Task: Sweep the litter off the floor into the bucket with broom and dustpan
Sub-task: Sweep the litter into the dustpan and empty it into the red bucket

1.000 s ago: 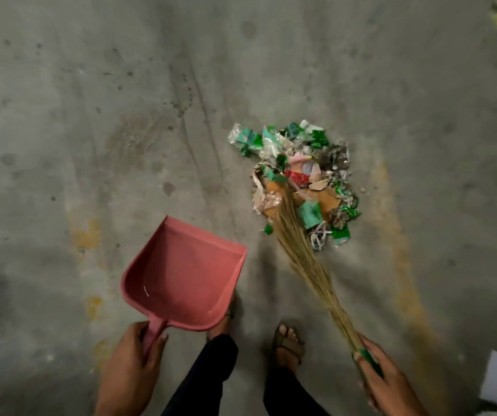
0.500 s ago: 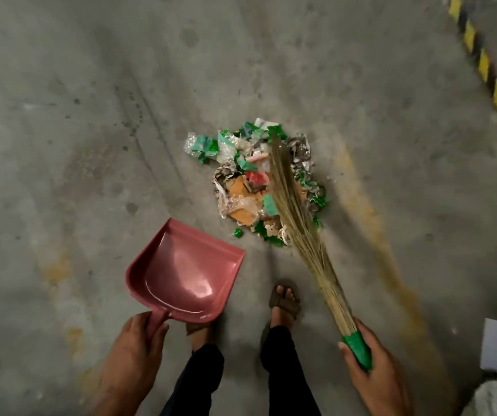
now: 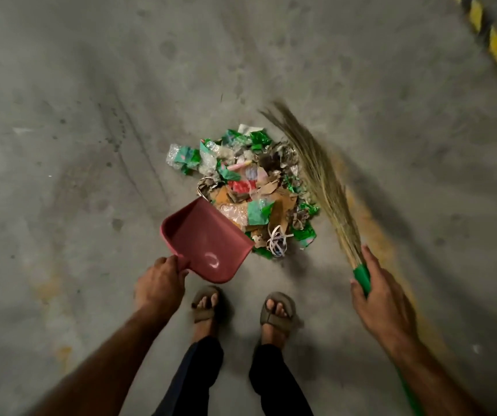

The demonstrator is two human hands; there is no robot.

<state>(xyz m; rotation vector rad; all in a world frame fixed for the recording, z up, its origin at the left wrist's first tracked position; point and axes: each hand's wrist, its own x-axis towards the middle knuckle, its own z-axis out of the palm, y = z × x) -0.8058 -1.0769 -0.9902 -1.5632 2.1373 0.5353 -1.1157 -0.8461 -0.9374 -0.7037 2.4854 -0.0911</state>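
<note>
The left hand (image 3: 160, 285) grips the handle of the red dustpan (image 3: 208, 243) at frame centre, its lip touching the litter (image 3: 253, 190) on the floor (image 3: 76, 145). The right hand (image 3: 382, 304), lower right, grips the broom (image 3: 322, 181), whose bristles lie along the litter's right edge.

Dustpan (image 3: 208, 238) is a dusty pink-red, broom (image 3: 322, 181) has tan straw bristles and a bright green handle. Litter (image 3: 256, 187) is mostly green, brown and white scraps. Grey floor (image 3: 91, 115), yellow-black striped edge (image 3: 495, 45).
</note>
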